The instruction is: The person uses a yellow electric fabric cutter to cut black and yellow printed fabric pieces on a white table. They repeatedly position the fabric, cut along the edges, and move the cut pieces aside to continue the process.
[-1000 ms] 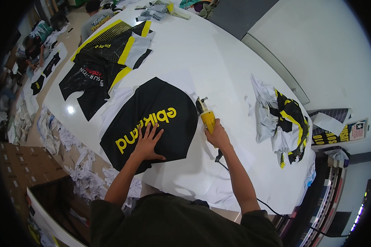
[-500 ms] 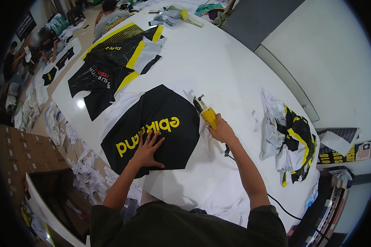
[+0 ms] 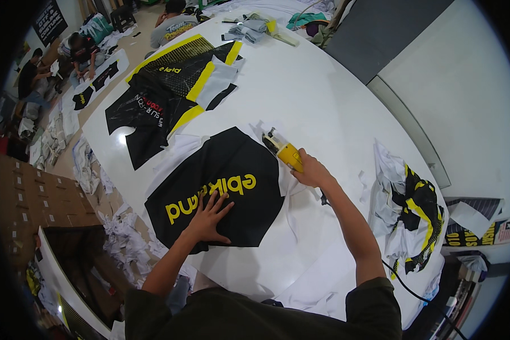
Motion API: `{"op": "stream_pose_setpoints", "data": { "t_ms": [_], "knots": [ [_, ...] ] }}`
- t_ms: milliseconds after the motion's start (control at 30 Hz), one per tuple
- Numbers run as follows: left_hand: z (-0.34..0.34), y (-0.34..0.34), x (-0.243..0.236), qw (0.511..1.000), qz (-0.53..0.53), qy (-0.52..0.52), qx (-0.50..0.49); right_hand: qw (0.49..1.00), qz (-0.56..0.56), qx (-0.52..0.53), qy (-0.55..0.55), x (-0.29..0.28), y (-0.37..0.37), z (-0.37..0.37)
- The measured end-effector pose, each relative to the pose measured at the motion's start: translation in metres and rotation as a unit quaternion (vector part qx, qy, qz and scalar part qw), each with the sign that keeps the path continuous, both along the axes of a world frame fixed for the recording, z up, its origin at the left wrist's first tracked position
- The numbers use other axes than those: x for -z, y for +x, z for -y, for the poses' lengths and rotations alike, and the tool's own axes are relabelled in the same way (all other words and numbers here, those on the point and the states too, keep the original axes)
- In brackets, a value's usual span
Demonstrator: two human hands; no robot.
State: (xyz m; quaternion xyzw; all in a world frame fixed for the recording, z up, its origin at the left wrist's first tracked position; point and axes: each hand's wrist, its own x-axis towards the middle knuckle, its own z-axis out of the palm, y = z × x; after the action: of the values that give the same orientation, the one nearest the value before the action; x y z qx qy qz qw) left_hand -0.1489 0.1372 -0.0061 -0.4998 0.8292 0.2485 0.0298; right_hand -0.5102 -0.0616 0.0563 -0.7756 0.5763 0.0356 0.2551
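A: In the head view, where does the black fabric panel [image 3: 254, 218] lie?

B: Flat on the white table [image 3: 317, 102], in front of the person [image 3: 249, 317], its near edge close to the table's near edge. White cloth [image 3: 177, 151] shows past its far left side.

A: What room is there around it?

B: To the right, white tabletop runs on to a crumpled heap of printed garments [image 3: 416, 212], well apart. Beyond the far left side, black-and-yellow garment pieces [image 3: 170, 85] lie near. A black cord [image 3: 405, 286] crosses the near right corner.

A: And the hands?

B: The left hand [image 3: 209, 221] presses palm down on the panel, fingers spread. The right hand [image 3: 313, 170] grips the yellow body of a handheld electric fabric cutter [image 3: 289, 156].

A: Which way does that point?

B: Head away from the person and leftward, at the panel's far right edge; its long axis slants back to the right hand.

A: Blade touching cloth?

B: Too small here; I can't tell.
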Motion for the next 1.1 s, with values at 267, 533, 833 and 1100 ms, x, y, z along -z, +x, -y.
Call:
{"op": "stream_pose_setpoints", "data": {
  "t_ms": [267, 533, 833, 1100],
  "knots": [
    [0.0, 0.001, 0.002, 1.0, -0.015, -0.006, -0.001, 0.999, -0.019, -0.04, 0.031, -0.002, 0.024, 0.035],
    [0.0, 0.002, 0.0, 1.0, -0.017, -0.004, -0.003, 0.997, -0.009, -0.077, 0.012, 0.001, 0.049, 0.058],
    [0.001, 0.004, 0.001, 1.0, -0.018, 0.001, -0.001, 0.996, -0.014, -0.082, 0.014, -0.001, 0.075, 0.075],
    [-0.001, 0.006, 0.004, 1.0, -0.027, -0.005, -0.001, 0.996, -0.035, -0.078, 0.019, -0.001, 0.097, 0.087]
  ]
}}
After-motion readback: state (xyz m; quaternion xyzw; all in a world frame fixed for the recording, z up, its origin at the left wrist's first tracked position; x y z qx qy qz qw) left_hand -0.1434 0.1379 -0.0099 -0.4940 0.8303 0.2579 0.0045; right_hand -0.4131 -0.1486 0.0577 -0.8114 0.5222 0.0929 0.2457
